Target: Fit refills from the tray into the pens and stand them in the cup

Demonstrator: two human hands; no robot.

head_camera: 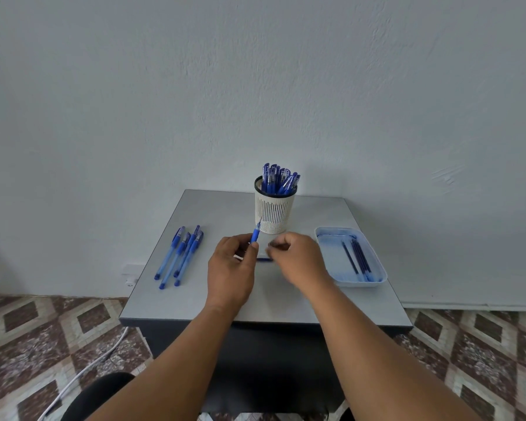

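Table [331, 305] stands against the wall; bare surface lies between the hands and its near edge. Left hand [230, 268] grips a pen [255, 235], tip up, just before the cup [274, 208]. Right hand [298, 258] is curled, contents unclear. Spare pens [179, 256] lie left; tray [380, 268] with refills [357, 259] nears the right edge

No legible text, label, brand, number or sign. Pens in the cup [275, 208] carry pale patches on their clips, too small and blurred to read; same for pens left of the cup.
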